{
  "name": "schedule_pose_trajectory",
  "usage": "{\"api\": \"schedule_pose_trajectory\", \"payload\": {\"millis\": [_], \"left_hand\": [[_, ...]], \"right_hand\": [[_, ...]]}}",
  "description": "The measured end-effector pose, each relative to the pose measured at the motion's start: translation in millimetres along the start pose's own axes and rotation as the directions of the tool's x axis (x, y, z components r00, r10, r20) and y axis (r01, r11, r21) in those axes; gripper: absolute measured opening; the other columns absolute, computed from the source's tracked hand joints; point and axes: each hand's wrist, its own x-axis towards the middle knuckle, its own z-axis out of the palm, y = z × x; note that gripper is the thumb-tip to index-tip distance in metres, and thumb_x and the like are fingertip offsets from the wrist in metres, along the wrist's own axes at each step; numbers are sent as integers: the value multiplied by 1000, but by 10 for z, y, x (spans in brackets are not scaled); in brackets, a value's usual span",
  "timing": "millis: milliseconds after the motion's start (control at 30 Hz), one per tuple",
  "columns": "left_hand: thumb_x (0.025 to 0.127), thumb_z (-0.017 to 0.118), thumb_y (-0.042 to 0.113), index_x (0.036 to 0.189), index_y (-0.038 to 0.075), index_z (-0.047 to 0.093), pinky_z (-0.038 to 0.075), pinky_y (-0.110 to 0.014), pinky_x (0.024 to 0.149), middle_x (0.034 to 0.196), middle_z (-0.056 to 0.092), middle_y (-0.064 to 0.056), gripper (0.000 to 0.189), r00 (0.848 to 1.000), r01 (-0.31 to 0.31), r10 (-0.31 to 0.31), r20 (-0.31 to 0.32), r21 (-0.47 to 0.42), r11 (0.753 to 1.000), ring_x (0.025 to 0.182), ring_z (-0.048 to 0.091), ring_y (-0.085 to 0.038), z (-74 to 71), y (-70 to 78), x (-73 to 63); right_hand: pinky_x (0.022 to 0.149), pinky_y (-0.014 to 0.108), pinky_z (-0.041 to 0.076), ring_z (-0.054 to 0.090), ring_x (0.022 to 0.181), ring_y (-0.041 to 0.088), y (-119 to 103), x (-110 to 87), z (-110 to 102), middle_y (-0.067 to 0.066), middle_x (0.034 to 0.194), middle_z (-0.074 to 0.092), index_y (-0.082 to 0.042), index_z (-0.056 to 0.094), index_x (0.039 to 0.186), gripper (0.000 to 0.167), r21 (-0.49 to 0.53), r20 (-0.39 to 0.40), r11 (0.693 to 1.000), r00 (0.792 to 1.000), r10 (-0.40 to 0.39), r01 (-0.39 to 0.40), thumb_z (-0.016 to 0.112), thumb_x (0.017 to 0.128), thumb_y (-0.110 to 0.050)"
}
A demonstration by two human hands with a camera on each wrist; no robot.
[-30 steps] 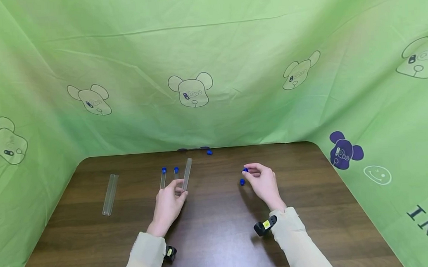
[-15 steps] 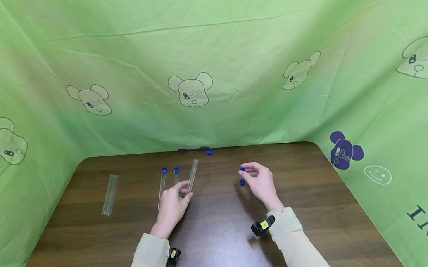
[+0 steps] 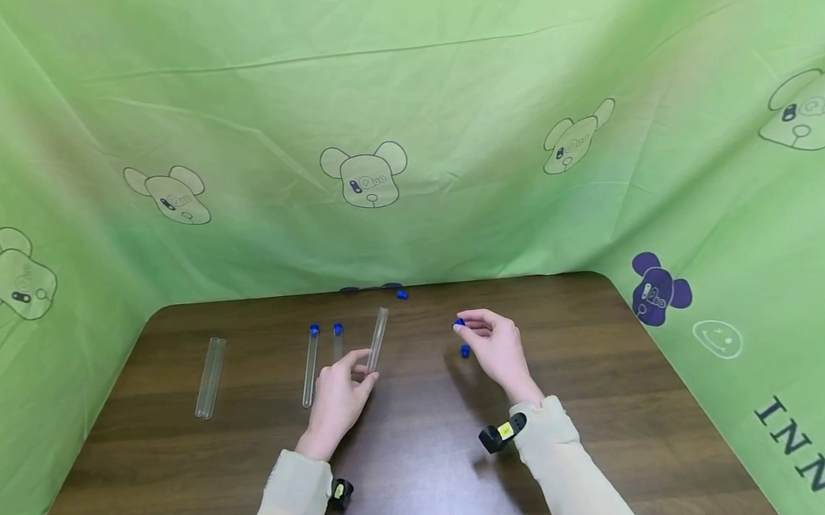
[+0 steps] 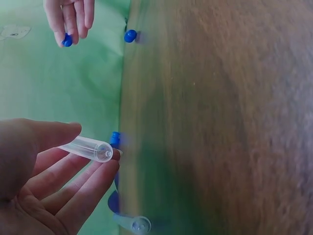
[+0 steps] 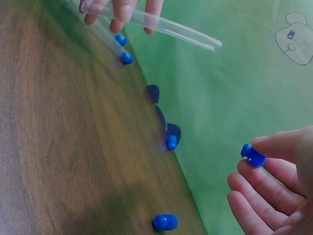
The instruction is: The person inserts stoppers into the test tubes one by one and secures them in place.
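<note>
My left hand (image 3: 338,400) pinches a clear, uncapped test tube (image 3: 379,336) near its lower end, tilted with the open end away from me; the left wrist view shows the tube (image 4: 90,149) between thumb and fingers. To the right, my right hand (image 3: 500,353) holds a blue cap (image 5: 253,155) between thumb and fingertips, above the table. A second blue cap (image 3: 465,351) lies on the table just below that hand. Left of the held tube lie two capped tubes, one tube (image 3: 310,368) in full view and another tube (image 3: 338,341) partly hidden by my left hand.
A pair of uncapped clear tubes (image 3: 210,379) lies side by side on the left of the brown wooden table (image 3: 413,465). One more blue cap (image 3: 402,294) sits at the far edge, in front of the green curtain (image 3: 376,244).
The left hand has moved right with the tube, uncovering more of the capped tube on the left. My right hand has drifted a little left with its cap, bringing the hands closer.
</note>
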Motion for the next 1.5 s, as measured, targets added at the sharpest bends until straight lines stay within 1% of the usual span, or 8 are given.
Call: {"api": "schedule_pose_trajectory", "payload": {"millis": [167,367,500,600,867,933,1333,1500], "left_hand": [[87,80,6,121,7,71,56,-29,61,87,76,-4,35,1000,-5,5,14,6,1000,64,70,-6,29,14,-2],[87,79,5,120,7,71,55,-28,59,87,76,-4,34,1000,-11,11,25,3,1000,63,69,-6,40,41,-7],[88,79,5,120,6,71,54,-27,58,88,76,-5,34,999,-13,13,39,-3,1000,62,68,-5,48,62,-5],[87,79,5,120,6,71,54,-27,57,88,76,-5,34,999,-26,26,45,6,1000,62,68,-4,55,64,-9],[88,80,7,122,6,70,54,-25,58,89,75,-5,35,997,-16,15,77,7,1000,63,67,-3,83,73,-12],[88,80,6,122,5,70,54,-25,58,88,75,-5,35,996,-26,25,83,8,1000,63,67,-3,95,65,-16],[89,79,6,123,5,70,53,-23,58,88,75,-4,35,992,-48,48,114,4,999,63,65,0,169,36,-49],[89,78,6,123,6,69,53,-23,58,88,75,-4,35,991,-51,51,125,-2,999,62,66,0,190,53,-66]], "right_hand": [[82,24,54,72,93,25,-46,10,7,12,101,75,-4,76,109,20,19,3,1000,1000,3,-3,78,90,-9],[81,25,54,72,92,25,-99,27,18,12,100,75,-4,77,109,20,38,13,999,1000,-18,17,78,91,-12],[82,25,54,72,92,24,-124,51,29,11,101,75,-5,77,110,20,46,22,999,1000,-18,17,78,92,-12],[82,25,54,72,92,24,-148,62,41,11,101,75,-5,76,111,20,50,31,999,999,-22,20,78,92,-12],[82,26,54,72,92,24,-208,78,70,11,101,75,-5,76,112,20,53,43,998,998,-34,32,76,93,-12],[82,26,54,72,93,24,-210,81,80,11,101,75,-4,76,112,20,55,45,998,998,-39,37,76,93,-12],[83,24,54,73,93,24,-207,93,134,13,101,75,-2,76,113,20,101,49,993,997,-59,54,74,94,-9],[84,24,53,72,93,25,-209,93,141,13,102,75,-1,75,113,21,116,48,992,997,-64,58,74,94,-9]]}}
